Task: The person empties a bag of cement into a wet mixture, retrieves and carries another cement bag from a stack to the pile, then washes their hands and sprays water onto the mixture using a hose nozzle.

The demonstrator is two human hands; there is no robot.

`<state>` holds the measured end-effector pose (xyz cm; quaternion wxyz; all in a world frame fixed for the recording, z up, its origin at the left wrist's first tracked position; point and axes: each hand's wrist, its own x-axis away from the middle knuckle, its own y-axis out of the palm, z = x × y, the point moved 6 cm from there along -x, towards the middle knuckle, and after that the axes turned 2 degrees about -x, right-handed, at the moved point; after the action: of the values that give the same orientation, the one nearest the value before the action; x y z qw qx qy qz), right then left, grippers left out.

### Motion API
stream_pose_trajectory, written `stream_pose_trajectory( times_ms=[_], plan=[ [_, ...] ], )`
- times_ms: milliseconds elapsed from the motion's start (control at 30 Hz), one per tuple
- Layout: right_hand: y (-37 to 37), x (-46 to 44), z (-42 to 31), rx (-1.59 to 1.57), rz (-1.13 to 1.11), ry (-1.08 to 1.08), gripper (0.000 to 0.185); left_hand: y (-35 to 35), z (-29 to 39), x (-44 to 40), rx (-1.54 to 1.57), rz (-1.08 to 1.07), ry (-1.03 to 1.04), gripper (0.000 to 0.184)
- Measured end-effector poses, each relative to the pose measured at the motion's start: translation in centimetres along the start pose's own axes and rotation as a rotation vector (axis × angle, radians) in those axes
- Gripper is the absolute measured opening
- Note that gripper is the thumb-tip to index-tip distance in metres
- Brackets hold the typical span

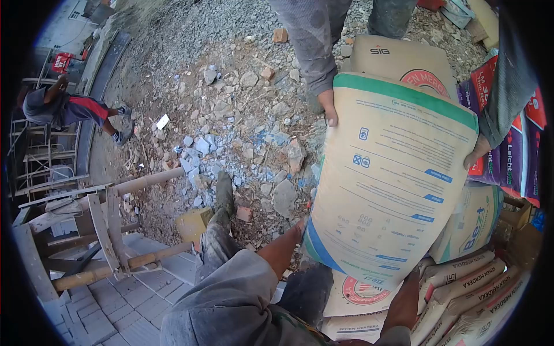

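A large cream paper sack (392, 179), with green and blue trim and Bezt lettering, hangs tilted between me and a co-worker. My left hand (299, 232) is closed on its lower left edge, fingers partly hidden beneath it. At the lower right corner my right hand (408, 288) grips the same sack, its fingers mostly hidden too. The co-worker's two hands hold the far end, one on each side. Just under the sack's near end lies a Semen Merdeka cement bag (360, 293); another cement bag (398, 57) stands behind its far end.
Stacked cement bags (467, 300) lie at lower right, with purple Leichtmix bags (513, 155) beyond. Rubble (248, 115) covers the ground. Grey blocks (109, 311) and a wooden frame (115, 230) stand at left. Another person (63, 106) is at far left.
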<state>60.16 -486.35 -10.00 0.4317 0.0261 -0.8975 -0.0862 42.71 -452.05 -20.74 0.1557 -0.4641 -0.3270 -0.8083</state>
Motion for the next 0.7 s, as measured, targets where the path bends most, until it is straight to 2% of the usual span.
stream_pose_trajectory(
  times_ms=[267, 400, 600, 700],
  plan=[
    [4.5, 6.4, 3.0, -0.082, -0.052, 0.002, 0.049, -2.2, 3.2, 5.2, -0.219, 0.105, 0.091, 0.044],
    [8.9, 10.6, 3.1, -0.069, -0.149, 0.002, 0.049, -5.6, 7.3, 9.1, -0.298, 0.183, 0.184, 0.044],
    [21.8, 17.6, 5.5, -0.012, -0.254, 0.004, 0.050, -12.6, 12.3, 15.8, -0.371, 0.225, 0.283, 0.043],
    [30.6, 16.7, 4.8, 0.059, -0.244, 0.057, 0.050, -17.4, 19.1, 15.1, -0.364, 0.233, 0.283, 0.043]
  ],
)
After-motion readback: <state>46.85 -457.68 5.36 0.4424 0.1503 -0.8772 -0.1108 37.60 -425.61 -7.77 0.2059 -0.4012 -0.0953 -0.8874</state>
